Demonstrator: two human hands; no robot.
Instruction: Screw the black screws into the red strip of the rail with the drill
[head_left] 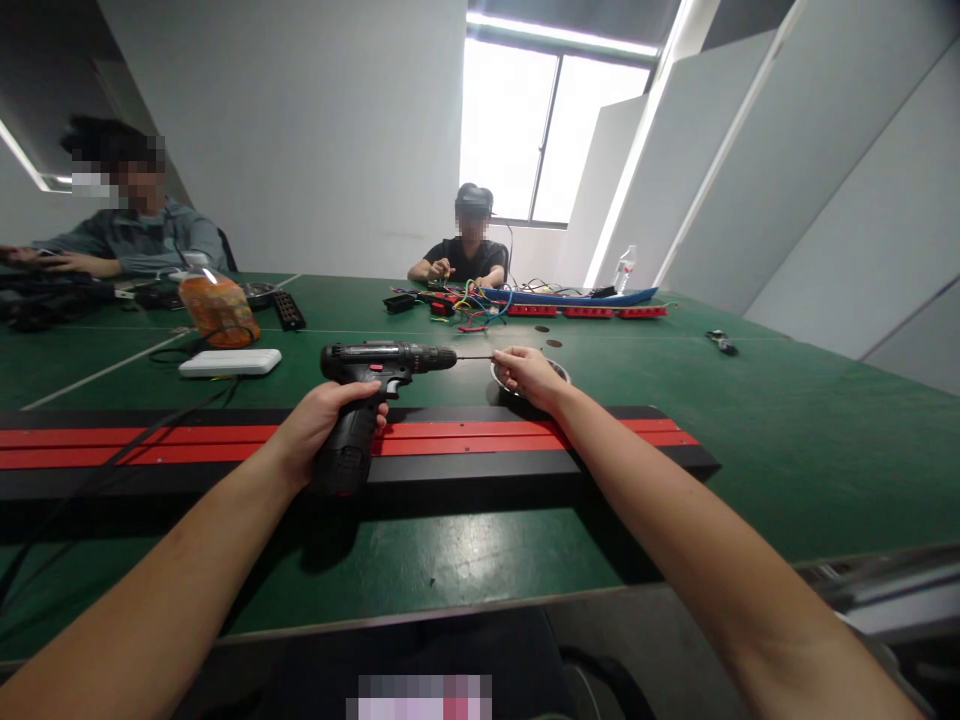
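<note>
A black cordless drill (pixel 360 362) is held sideways by its handle in my left hand (pixel 330 415), its long thin bit (pixel 474 358) pointing right. The fingers of my right hand (pixel 529 375) pinch together at the tip of that bit; anything small between them is too tiny to make out. Partly hidden behind my right hand is a round metal bowl (pixel 559 371). Below both hands a long black bar with a red top strip (pixel 427 438) lies across the green table.
A white power strip (pixel 230 363) and an orange-wrapped container (pixel 217 308) stand at the left. Coloured wires (pixel 476 312), a blue tray (pixel 570 298) and a bottle (pixel 625 268) lie farther back. Two people sit across the table. A cable crosses the bar at left.
</note>
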